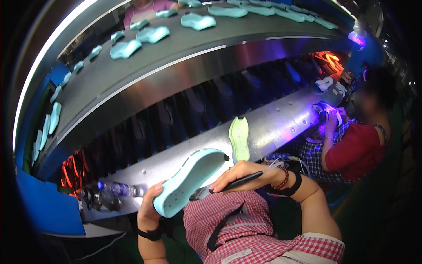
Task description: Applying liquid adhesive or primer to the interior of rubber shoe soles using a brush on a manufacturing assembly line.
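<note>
A light-blue shoe sole (190, 176) is tilted in front of me, its hollow inner face and small holes showing. My left hand (150, 203) grips its lower left edge, thumb over the rim; the fingers behind are hidden. In my right hand (239, 173) is a flat brush (242, 181) with a dark handle. The bristles point left and lie at the sole's lower right rim; whether they touch it I cannot tell. A yellow-green sole or insole (239, 137) lies on the metal ledge (274, 121) just beyond my right hand.
Light-blue soles (198, 21) lie along a dark conveyor belt (162, 50) beyond the ledge. Glowing red heaters (74, 171) show under both ends. Plastic bottles (118, 188) stand at the left. A co-worker in red (354, 147) handles a shoe part under violet light at the right.
</note>
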Demonstrator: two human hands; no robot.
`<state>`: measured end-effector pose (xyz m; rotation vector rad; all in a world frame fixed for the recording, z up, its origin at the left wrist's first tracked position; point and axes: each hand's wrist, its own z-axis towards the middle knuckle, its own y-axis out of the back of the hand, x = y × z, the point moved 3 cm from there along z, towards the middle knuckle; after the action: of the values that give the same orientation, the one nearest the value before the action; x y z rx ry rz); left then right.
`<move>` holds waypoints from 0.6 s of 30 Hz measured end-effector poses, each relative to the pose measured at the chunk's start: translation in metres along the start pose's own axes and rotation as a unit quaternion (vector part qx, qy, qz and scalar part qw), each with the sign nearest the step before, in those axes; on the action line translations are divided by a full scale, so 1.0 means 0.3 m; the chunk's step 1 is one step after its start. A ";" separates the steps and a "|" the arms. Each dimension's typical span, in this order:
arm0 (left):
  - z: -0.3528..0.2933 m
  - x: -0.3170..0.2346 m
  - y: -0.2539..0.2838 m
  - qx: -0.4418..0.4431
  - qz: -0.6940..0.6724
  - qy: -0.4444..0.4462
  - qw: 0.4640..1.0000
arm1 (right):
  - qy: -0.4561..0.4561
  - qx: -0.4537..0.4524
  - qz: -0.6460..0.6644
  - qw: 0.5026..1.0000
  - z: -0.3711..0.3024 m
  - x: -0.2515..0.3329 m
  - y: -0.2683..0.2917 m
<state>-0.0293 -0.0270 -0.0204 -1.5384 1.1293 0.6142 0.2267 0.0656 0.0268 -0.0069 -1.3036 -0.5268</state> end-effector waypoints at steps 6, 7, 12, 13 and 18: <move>0.072 0.036 -0.006 0.065 -0.292 -0.120 0.947 | 0.061 -0.115 0.026 0.991 -0.022 0.045 -0.022; 0.124 0.075 -0.006 0.029 -0.283 -0.122 0.951 | 0.004 -0.135 0.033 0.990 -0.012 0.017 -0.037; 0.214 0.218 -0.037 0.091 -0.362 -0.117 0.920 | -0.215 -0.276 0.225 0.909 0.031 -0.183 -0.101; 0.216 0.233 -0.033 0.032 -0.328 -0.123 0.936 | -0.206 -0.283 0.199 0.915 0.028 -0.201 -0.102; 0.217 0.267 -0.071 -0.094 -0.313 -0.119 0.938 | -0.161 -0.288 0.133 0.935 0.037 -0.235 -0.094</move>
<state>0.0346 0.0068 -0.0970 -1.8098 0.3600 0.4563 0.1944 0.0699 -0.0428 -0.7761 -1.3933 -0.6742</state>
